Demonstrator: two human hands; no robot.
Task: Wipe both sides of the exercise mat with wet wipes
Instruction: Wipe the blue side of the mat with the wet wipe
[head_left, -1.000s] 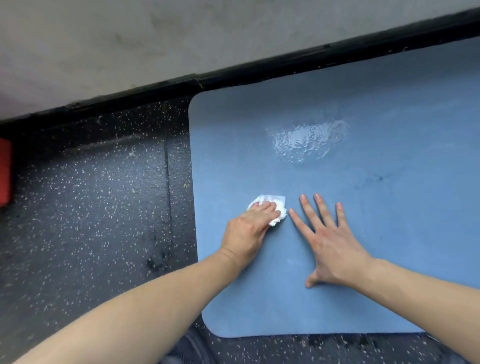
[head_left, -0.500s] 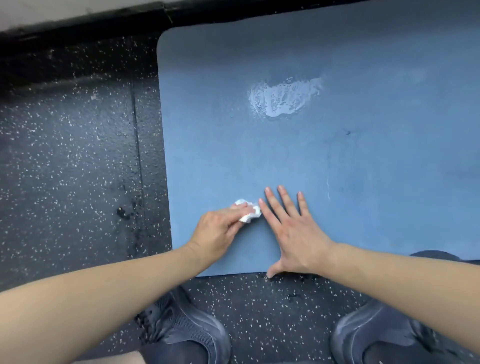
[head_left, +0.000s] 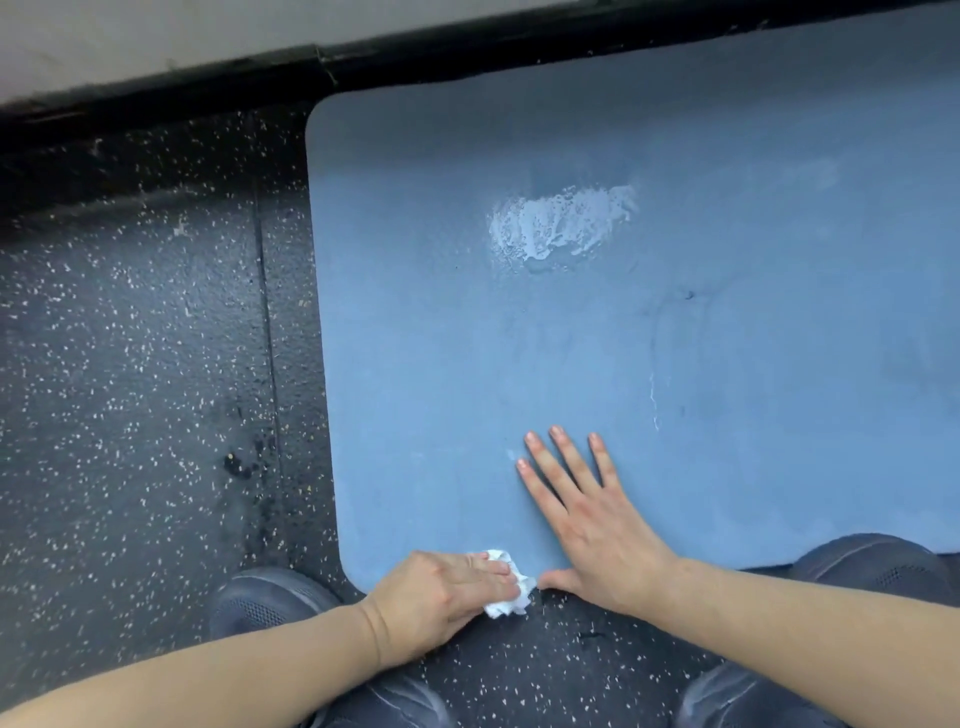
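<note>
A dark floor (head_left: 130, 389) with small white specks is seen, and a black strip (head_left: 156, 98) runs along the bottom of a pale wall (head_left: 130, 41) at the top. A big blue exercise mat (head_left: 675, 364) is laid flat on the floor, and most of the right side of the view is filled by it. Its far left corner lies close to the black strip. A shiny wet patch (head_left: 561, 221) is seen on the mat, well apart from the hands. Dark shoes (head_left: 270, 603) are seen at the near edge of the mat. The right hand (head_left: 597, 514) is laid flat on the mat, with the fingers straight and spread a little. The left hand (head_left: 441, 592) is placed at the near edge of the mat, just beside the right thumb. A small white wet wipe (head_left: 511, 590) is bunched up and pinched under the curled fingers of the left hand. The wipe is pressed down right where the mat edge meets the floor.
</note>
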